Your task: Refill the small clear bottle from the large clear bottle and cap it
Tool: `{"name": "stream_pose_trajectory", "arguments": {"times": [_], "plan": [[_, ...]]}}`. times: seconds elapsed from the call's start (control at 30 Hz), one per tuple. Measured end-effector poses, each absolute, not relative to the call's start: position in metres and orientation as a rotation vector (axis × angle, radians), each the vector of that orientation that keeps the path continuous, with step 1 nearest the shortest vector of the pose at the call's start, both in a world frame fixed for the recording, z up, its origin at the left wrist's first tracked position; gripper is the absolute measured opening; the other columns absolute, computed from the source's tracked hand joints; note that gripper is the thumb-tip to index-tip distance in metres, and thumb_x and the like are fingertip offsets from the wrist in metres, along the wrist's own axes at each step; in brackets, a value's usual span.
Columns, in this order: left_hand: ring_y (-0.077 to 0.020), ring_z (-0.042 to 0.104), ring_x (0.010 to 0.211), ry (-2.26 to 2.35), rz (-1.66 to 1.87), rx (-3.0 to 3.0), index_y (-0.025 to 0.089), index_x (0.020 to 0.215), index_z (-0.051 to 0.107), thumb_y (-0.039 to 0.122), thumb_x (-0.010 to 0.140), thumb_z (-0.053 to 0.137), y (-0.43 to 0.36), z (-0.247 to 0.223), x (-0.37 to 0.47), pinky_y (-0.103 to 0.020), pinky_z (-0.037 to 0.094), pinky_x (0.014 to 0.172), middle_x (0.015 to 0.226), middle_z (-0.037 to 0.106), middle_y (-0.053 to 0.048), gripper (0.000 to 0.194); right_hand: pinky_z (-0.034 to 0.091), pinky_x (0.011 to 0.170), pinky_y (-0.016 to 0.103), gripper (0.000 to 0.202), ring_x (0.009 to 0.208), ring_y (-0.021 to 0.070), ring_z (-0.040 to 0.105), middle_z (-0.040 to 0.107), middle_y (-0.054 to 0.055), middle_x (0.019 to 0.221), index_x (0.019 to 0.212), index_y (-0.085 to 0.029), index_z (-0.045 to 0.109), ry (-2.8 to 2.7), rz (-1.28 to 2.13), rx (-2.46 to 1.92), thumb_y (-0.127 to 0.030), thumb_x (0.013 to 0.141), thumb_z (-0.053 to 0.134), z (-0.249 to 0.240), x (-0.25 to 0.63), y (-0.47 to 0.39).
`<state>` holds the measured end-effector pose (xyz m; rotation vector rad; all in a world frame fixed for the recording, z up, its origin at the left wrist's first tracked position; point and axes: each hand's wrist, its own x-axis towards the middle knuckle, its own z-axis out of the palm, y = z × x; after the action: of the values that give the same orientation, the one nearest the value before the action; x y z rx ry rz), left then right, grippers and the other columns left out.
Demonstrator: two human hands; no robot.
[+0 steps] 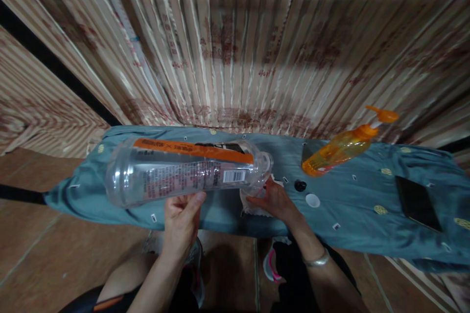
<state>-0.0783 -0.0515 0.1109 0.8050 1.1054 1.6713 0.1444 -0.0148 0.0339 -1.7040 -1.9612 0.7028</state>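
A large clear plastic bottle [191, 168] with an orange and black label lies tilted almost level across the view, its open neck toward the right. My left hand [182, 217] is closed on its underside, thumb along the near side. Just below the neck, my right hand [275, 199] is closed around a small clear plastic container [253, 190], partly hidden by the fingers and the bottle. A pale cloth or paper [247, 208] lies beneath that hand. To its right are a black cap [300, 185] and a white round disc [313, 200].
A blue-green cloth [348, 205] covers the narrow bench. An orange pump bottle [338, 151] stands at the back right. A flat black device [418, 204] lies farther right. Behind the bench hangs a striped curtain [235, 58]. Black poles [58, 63] are at the left.
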Motion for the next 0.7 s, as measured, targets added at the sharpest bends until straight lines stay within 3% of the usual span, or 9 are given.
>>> {"name": "stream_pose_trajectory", "arguments": {"times": [0.23,0.5,0.7], "plan": [[-0.0182,0.069,0.074,1.089,1.697,0.785,0.022,0.069,0.069,0.043,0.053,0.089,-0.05,0.1128,-0.0763,-0.034,0.054,0.082,0.068,0.071,-0.001,0.034,0.055,0.085,0.044,0.055,0.101,0.033,0.07,0.073,0.015,0.107,0.116,-0.017,0.049,-1.951,0.713,-1.719,-0.038,0.072,0.076,0.0353,0.1439,-0.0153],[-0.0156,0.067,0.067,1.121,1.691,0.773,0.02,0.056,0.064,0.043,0.053,0.089,-0.0506,0.109,-0.0791,-0.032,0.055,0.078,0.068,0.071,-0.002,0.034,0.056,0.085,0.046,0.054,0.101,0.0335,0.07,0.073,0.013,0.107,0.118,-0.021,0.049,-1.957,0.705,-1.72,-0.036,0.073,0.075,0.0357,0.1438,-0.0157],[-0.0196,0.069,0.076,1.109,1.705,0.808,0.021,0.066,0.067,0.04,0.053,0.089,-0.0486,0.1127,-0.0777,-0.036,0.054,0.084,0.068,0.07,-0.002,0.031,0.055,0.086,0.046,0.062,0.102,0.0348,0.07,0.072,0.016,0.109,0.123,-0.016,0.047,-1.948,0.711,-1.711,-0.037,0.072,0.075,0.0351,0.1432,-0.016]]}}
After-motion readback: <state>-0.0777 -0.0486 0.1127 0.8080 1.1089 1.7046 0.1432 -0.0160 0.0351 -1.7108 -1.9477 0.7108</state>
